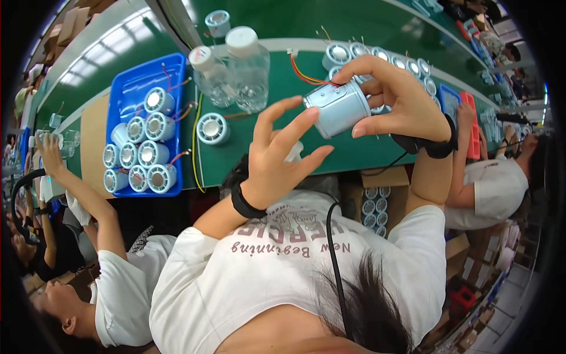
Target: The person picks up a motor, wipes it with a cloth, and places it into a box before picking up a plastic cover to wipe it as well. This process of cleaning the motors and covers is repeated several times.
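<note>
Over the green bench, my right hand (pixel 407 106) grips a light-blue cylindrical housing (pixel 342 109) between its thumb and fingers. The cylinder is tilted on its side, and red and yellow wires (pixel 303 75) with a small white plug rise from it. My left hand (pixel 274 153) is open beside the cylinder's left end, its fingers spread. One of its fingertips meets or nearly meets the cylinder's edge; I cannot tell which. A similar cylinder (pixel 213 128) stands on the bench to the left of my left hand.
Left on the bench, a blue tray (pixel 184 71) holds several like cylinders. Two clear bottles (pixel 250 76) with white lids stand behind my left hand. More cylinders (pixel 337 54) stand in rows behind my right hand. A cardboard box (pixel 386 177) of cylinders sits below the bench edge. Co-workers sit on both sides.
</note>
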The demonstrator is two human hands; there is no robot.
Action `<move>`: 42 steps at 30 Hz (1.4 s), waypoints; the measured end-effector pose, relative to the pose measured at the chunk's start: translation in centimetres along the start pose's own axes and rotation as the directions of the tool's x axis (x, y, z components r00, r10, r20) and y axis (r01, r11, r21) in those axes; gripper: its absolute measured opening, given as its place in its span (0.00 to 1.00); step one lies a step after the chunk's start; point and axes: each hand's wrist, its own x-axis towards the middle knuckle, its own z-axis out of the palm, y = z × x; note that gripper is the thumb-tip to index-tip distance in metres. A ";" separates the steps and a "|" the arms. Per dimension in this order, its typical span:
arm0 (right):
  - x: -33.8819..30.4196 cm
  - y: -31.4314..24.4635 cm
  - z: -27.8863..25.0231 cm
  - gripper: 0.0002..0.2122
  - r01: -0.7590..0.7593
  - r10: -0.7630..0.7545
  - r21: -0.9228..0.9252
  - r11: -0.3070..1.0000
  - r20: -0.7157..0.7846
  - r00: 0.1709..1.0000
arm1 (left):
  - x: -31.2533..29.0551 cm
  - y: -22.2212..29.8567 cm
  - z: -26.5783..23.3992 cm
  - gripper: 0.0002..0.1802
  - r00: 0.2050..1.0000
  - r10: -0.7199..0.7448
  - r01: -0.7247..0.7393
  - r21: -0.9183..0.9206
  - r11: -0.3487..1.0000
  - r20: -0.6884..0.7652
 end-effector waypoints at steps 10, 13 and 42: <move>-3.4 2.4 1.0 0.28 0.182 -0.196 -0.160 0.970 -0.079 0.977 | 0.0 -0.1 1.4 0.29 0.998 0.045 -0.039 -0.127 0.991 0.049; -3.4 2.8 0.9 0.27 0.314 -0.359 -0.366 0.876 -0.058 0.932 | -0.7 -0.6 1.5 0.25 0.993 0.115 -0.111 -0.109 0.988 0.025; -3.8 3.5 2.3 0.34 0.155 -0.185 -0.280 0.948 -0.085 0.979 | -0.3 2.0 -1.5 0.38 0.792 -0.440 0.600 -0.410 0.687 0.423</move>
